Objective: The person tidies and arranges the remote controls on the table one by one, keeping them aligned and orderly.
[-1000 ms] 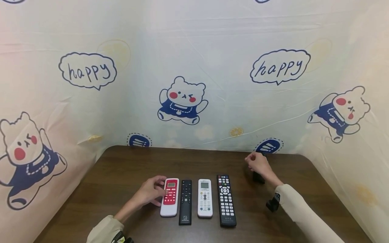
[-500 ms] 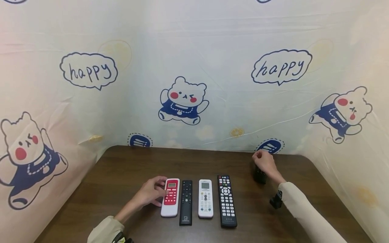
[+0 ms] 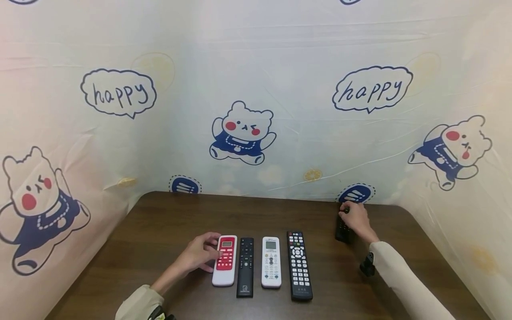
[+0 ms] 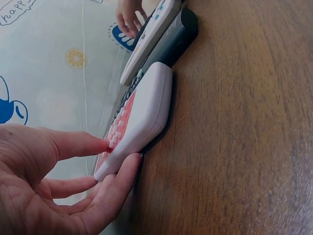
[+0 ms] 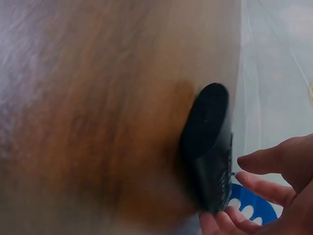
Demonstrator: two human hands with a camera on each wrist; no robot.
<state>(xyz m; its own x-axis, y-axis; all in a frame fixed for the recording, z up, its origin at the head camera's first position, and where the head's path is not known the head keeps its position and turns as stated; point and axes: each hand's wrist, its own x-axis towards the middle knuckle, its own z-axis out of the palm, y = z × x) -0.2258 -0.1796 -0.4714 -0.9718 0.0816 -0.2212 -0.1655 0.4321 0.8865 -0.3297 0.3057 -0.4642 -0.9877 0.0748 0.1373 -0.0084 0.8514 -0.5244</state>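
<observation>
In the head view my left hand (image 3: 196,254) steadies a white remote control with a red keypad panel (image 3: 224,261). Close up in the left wrist view, one fingertip rests on its buttons while another finger lies against the side of its white casing (image 4: 151,100). Over at the back right, my right hand (image 3: 356,217) is at the far end of a black remote control (image 3: 343,230). The right wrist view has the curled lower fingers at that end of the remote (image 5: 208,127), seemingly touching it; thumb and forefinger (image 5: 264,188) stay apart from its keys.
Right of the red-panelled remote lie a slim black remote (image 3: 245,266), a white remote with a small screen (image 3: 271,262) and a longer black remote with white keys (image 3: 299,266). All lie roughly parallel on the brown wooden table (image 3: 240,209). A printed curtain (image 3: 300,146) hangs behind.
My right hand has shifted rightward, from the left side of the back black remote to over its far end, baring more of its keys. The left hand keeps its place.
</observation>
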